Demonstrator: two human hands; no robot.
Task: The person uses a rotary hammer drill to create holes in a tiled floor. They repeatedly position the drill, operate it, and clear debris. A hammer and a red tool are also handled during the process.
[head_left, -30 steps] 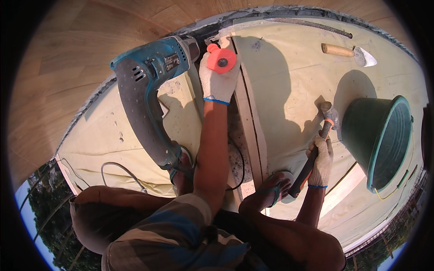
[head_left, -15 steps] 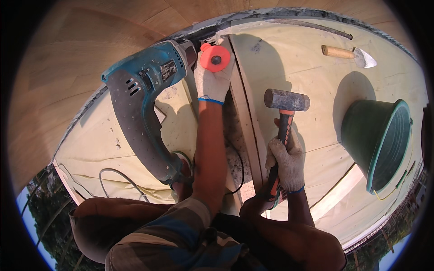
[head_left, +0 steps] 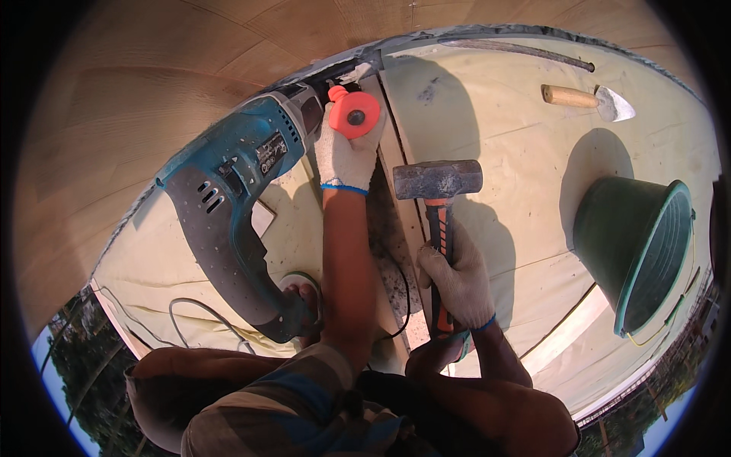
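Observation:
My left hand (head_left: 349, 158), in a white knit glove with a blue cuff, is closed around a chisel below its round red hand guard (head_left: 367, 110). The chisel's dark struck end shows in the middle of the guard; its blade is hidden. My right hand (head_left: 461, 283), gloved alike, grips the orange and black handle of a club hammer (head_left: 438, 180). The hammer's steel head is raised to the right of the guard, apart from it. Left of my left forearm lies a large teal and black power drill (head_left: 236, 175), its front end beside my left glove.
A green bucket (head_left: 609, 236) lies tipped at the right. Beyond it are a wooden-handled trowel (head_left: 586, 99) and a metal rod (head_left: 525, 52). A wooden board (head_left: 412, 206) edges a dusty gap between my arms. A cable (head_left: 202, 302) runs across the pale sheeting at the left.
The hammer and my right hand have moved left, closer to the red guard. My left hand and the guard appear slightly lower and further left, as the whole view has shifted a little.

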